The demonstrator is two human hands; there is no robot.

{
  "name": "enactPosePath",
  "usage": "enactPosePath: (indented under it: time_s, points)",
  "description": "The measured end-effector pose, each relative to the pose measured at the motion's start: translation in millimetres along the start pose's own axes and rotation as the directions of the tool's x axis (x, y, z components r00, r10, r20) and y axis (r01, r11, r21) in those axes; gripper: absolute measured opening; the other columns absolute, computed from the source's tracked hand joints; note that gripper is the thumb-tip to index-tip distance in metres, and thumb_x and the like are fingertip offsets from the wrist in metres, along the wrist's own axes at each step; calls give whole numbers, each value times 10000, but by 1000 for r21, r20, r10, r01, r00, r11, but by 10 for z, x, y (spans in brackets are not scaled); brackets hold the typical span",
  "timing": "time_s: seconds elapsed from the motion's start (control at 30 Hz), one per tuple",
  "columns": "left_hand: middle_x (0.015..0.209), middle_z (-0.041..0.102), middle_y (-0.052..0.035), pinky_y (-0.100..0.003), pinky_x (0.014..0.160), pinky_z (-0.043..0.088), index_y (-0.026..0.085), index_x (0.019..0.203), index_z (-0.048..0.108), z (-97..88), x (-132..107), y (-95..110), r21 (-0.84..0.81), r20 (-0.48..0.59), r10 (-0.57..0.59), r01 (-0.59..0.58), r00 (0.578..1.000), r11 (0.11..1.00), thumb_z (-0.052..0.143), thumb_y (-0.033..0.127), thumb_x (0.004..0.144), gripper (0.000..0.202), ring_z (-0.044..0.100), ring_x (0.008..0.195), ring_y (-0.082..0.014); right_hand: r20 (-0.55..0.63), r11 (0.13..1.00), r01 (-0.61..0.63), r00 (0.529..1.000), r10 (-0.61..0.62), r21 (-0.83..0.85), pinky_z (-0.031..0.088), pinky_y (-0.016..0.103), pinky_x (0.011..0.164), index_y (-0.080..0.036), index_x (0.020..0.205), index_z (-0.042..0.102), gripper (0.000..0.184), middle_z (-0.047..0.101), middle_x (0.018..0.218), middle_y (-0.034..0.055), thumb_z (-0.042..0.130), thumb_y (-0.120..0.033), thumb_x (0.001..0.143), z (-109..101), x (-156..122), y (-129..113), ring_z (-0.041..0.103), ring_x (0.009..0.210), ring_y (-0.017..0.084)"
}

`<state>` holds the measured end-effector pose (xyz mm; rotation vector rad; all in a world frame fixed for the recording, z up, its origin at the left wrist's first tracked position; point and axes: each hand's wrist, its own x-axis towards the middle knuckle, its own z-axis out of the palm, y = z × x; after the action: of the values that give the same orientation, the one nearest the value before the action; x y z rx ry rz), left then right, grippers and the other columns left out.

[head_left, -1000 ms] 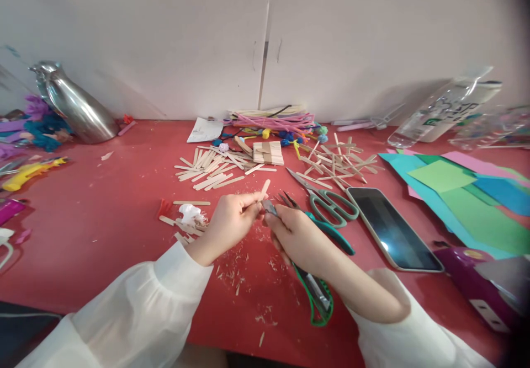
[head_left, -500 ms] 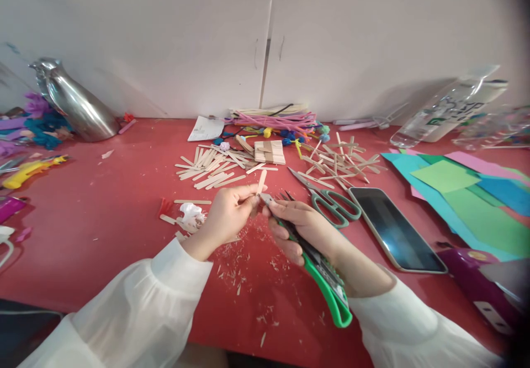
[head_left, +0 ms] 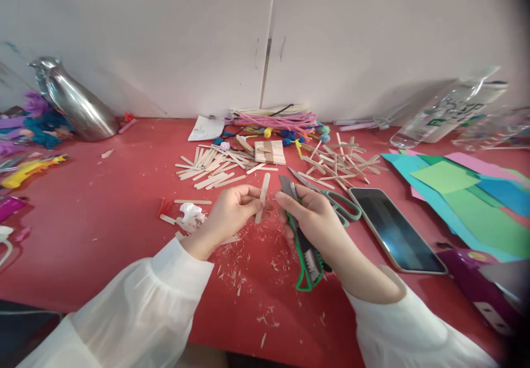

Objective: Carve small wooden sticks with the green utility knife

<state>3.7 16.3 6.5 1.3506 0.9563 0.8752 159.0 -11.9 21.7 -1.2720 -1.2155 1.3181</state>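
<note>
Between the thumb and fingers of my left hand (head_left: 235,211) a wooden craft stick (head_left: 264,190) is pinched, nearly upright. My right hand (head_left: 313,217) is wrapped round a green and black utility knife (head_left: 307,260), its blade pointing up and away from me, a little to the right of the stick and apart from it. Wood shavings (head_left: 240,268) lie scattered on the red table (head_left: 136,208) below both hands. Just beyond my right hand are grey-green scissors (head_left: 343,208), partly hidden by it. Left of my left hand lies a crumpled white piece (head_left: 191,214) among a few sticks.
Loose craft sticks (head_left: 207,166) and a bundled stack (head_left: 270,153) lie ahead, with more sticks (head_left: 339,161) to their right. A phone (head_left: 397,230), coloured paper (head_left: 467,202) and a purple glue gun (head_left: 476,280) are on the right. A metal jug (head_left: 78,103) stands back left.
The knife has drawn away from the stick to the right and turned more upright, with its blade showing. My left hand keeps the stick, which shows more of its length.
</note>
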Motion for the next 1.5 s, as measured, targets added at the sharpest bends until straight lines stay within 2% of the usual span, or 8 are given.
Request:
enactPosePath:
  time_s: [0.23,0.37,0.53,0.83,0.97,1.2,1.37,1.5]
  points:
    - [535,556,32,-250,605,438,157,734,552,35,-17,-19,95,168,-18,2,986,995,545,142,762,33,558,557,-110,-56,993,59,996,-65,-100,374,202,320,-207,611,438,271,476,423,-85,565,-396,759,-25,53,50,447,302,70]
    - [629,571,25,-239,602,435,166,777,527,72,-56,-5,219,106,114,-135,988,966,550,174,792,29,546,587,-100,-109,983,67,990,-86,-171,361,207,332,-209,593,434,266,473,395,-80,547,-374,768,-50,72,73,439,300,75]
    - [748,587,6,-242,652,449,176,796,517,90,-107,-13,449,91,334,-338,938,827,531,210,837,54,568,683,-111,-166,964,66,980,-111,-259,338,206,345,-208,582,441,250,473,354,-72,525,-339,778,-38,53,58,435,298,80]
    - [682,538,10,-255,604,405,173,729,501,96,-94,0,617,101,374,-353,922,703,474,181,854,128,511,628,-124,-161,947,49,981,-104,-317,341,212,358,-213,601,426,225,464,368,-77,529,-333,761,49,37,68,437,318,86]
    - [660,501,15,-249,570,380,176,737,473,105,-95,0,586,58,304,-279,951,761,452,219,869,141,476,591,-118,-142,951,45,986,-92,-305,346,206,350,-210,598,437,225,478,367,-72,518,-331,769,34,21,33,437,311,82]
    - [637,507,27,-239,572,422,192,772,428,65,-40,-90,257,19,141,-141,990,956,394,345,906,206,515,588,-115,-87,969,43,994,-66,-241,341,202,343,-206,584,439,230,478,372,-75,531,-310,768,13,9,22,440,299,76]
    - [701,522,17,-243,603,450,190,763,411,38,-21,-69,174,-63,136,-123,989,977,413,337,891,195,540,650,-120,-62,990,31,997,-39,-135,352,197,331,-204,596,426,239,485,418,-78,535,-323,772,-31,55,83,456,303,73]
    - [561,456,37,-234,556,402,178,628,415,27,-21,-65,262,14,127,-126,992,957,384,341,899,317,465,532,-100,-38,998,20,999,-23,-62,360,192,324,-205,632,422,240,491,460,-85,553,-353,767,-66,66,56,461,311,68]
